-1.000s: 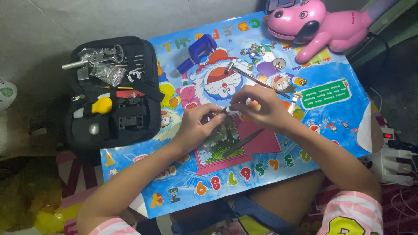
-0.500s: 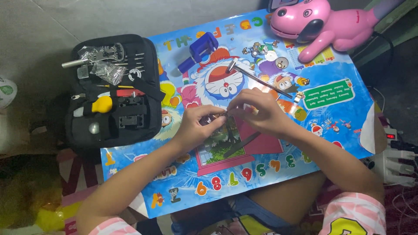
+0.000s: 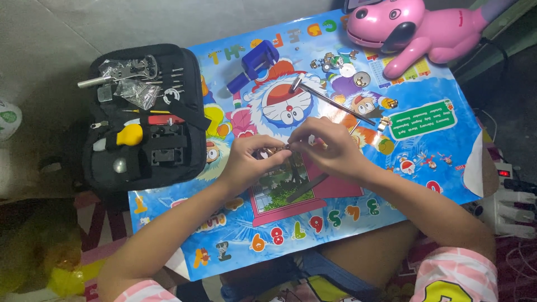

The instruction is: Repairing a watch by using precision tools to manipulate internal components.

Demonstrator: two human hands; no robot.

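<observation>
Right over the middle of the glossy cartoon mat point(image 3: 425, 140), both hands meet fingertip to fingertip. The left hand point(image 3: 249, 159) is curled narrow, thumb and fingers pinched on a small metal piece point(image 3: 278, 150) that glints between the two hands; the right hand point(image 3: 330, 148) arches over from the other side, its fingertips closed on the same piece. It is too small to tell what the piece is, only that it is shiny and held just above the mat's centre picture panel.

Beyond the hands, toward the far edge of the mat, a thin steel rod with a blocky head point(image 3: 330, 100) lies slanted on the paper. Near its head end sits a blue plastic vice-like tool point(image 3: 254, 64), chunky and squared. Farther along that far edge lie several small round metal parts point(image 3: 344, 67), flat and disc-shaped. At the mat's far right corner rests a pink plastic toy dog point(image 3: 414, 28), smooth and rounded. A dark flat strip point(image 3: 307, 187) lies on the mat just under the right wrist.

Off the mat's left edge, touching it, an open black fabric tool case point(image 3: 140, 117) holds slim drivers, crinkled clear plastic bags and a tool with a yellow bulb handle point(image 3: 128, 134).
</observation>
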